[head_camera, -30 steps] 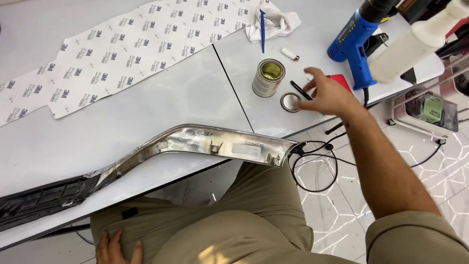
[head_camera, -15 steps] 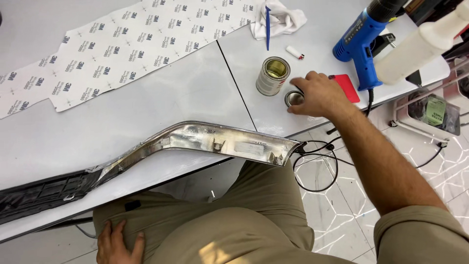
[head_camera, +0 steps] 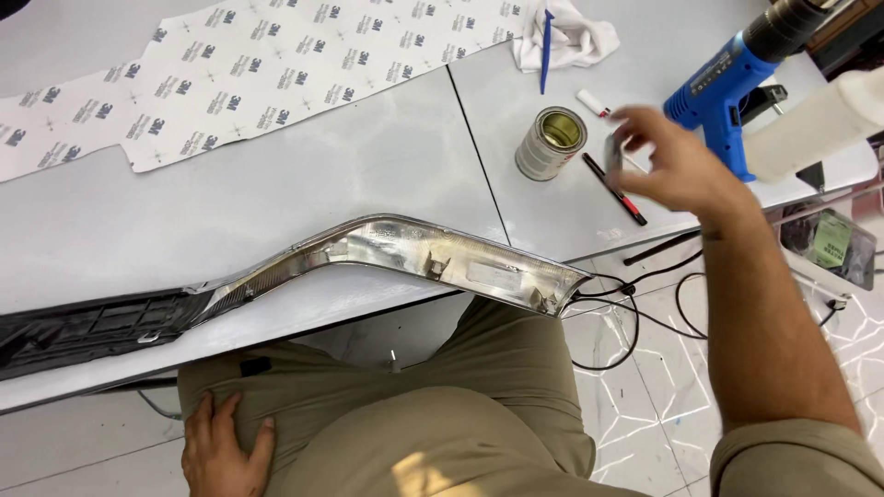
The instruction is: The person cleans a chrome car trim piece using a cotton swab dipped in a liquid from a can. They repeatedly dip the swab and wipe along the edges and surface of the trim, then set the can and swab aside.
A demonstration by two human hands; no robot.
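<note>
My right hand (head_camera: 677, 164) hovers above the table to the right of a small open metal tin (head_camera: 551, 143), gripping the tin's round lid (head_camera: 612, 150) on edge between thumb and fingers. Under the hand lies a black pen with a red tip (head_camera: 615, 190). My left hand (head_camera: 224, 448) rests flat on my left thigh below the table edge, holding nothing. A long chrome trim piece (head_camera: 405, 253) lies along the table's near edge, joined at its left end to a black plastic part (head_camera: 83, 327).
A blue heat gun (head_camera: 727, 83) stands at the right, next to a white bottle (head_camera: 820, 124). A white rag (head_camera: 571, 39) and a blue stick (head_camera: 545, 37) lie at the back. A printed backing sheet (head_camera: 230, 74) covers the far left. Black cables (head_camera: 635, 313) hang over the floor.
My right hand closed on the lid that lay beside the tin, lifted it off the table and moved right. The pen under it is now uncovered. The left hand stayed on my thigh.
</note>
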